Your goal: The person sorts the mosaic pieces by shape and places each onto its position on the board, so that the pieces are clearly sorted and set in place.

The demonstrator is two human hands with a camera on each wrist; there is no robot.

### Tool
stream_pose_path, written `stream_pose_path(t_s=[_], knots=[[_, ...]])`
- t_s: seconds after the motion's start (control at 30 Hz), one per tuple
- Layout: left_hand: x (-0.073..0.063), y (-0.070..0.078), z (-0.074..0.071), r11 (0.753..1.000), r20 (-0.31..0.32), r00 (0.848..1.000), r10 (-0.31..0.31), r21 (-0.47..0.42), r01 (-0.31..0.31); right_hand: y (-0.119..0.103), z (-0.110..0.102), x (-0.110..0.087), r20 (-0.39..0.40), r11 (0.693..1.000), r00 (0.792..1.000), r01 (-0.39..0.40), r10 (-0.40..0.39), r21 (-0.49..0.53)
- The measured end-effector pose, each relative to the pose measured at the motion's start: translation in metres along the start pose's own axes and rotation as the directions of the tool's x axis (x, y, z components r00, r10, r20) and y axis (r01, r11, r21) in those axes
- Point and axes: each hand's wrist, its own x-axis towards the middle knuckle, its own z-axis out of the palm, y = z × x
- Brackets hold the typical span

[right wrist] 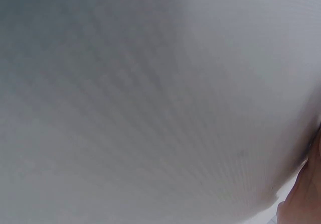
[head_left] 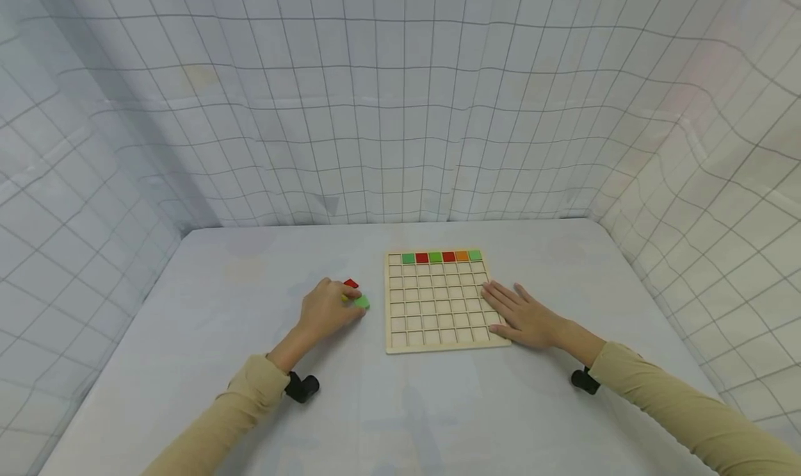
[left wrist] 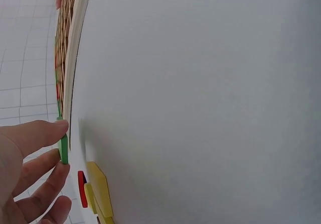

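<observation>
My left hand [head_left: 327,310] pinches a green square tile [left wrist: 63,146] between thumb and fingers, left of the wooden grid board [head_left: 400,351]. In the left wrist view a red tile [left wrist: 82,189] and yellow tiles [left wrist: 102,190] lie just beyond the fingers; in the head view the left hand partly hides them. The board's back row carries several coloured tiles, among them a red one [head_left: 422,258] and an orange one [head_left: 462,256]; the back left cell holds none. My right hand [head_left: 532,322] rests flat with straight fingers on the board's right edge.
A white table [head_left: 413,406] lies under everything. White walls with a grid pattern [head_left: 400,115] rise behind it and on both sides. Black wrist cameras [head_left: 303,388] hang at both cuffs, close above the table.
</observation>
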Motion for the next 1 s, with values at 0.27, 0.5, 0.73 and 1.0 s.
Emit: stream_pose_path(t_s=[0.27, 0.5, 0.73, 1.0], knots=[[0.009, 0.008, -0.004, 0.999, 0.008, 1.0, 0.027, 0.02, -0.027, -0.003, -0.002, -0.001, -0.027, 1.0, 0.999, 0.022, -0.022, 0.005], [0.024, 0.013, -0.005, 0.999, 0.011, 0.999, 0.042, 0.021, -0.043, 0.003, 0.004, 0.0, -0.029, 1.0, 0.999, 0.023, -0.024, -0.013], [0.04, 0.02, -0.005, 0.997, 0.005, 0.997, 0.071, 0.038, -0.071, 0.003, 0.004, -0.002, -0.058, 0.999, 0.997, 0.042, -0.041, 0.01], [0.056, 0.027, 0.001, 0.995, 0.011, 0.997, 0.079, 0.056, -0.079, -0.001, -0.001, -0.001, -0.055, 0.999, 0.998, 0.039, -0.038, 0.013]])
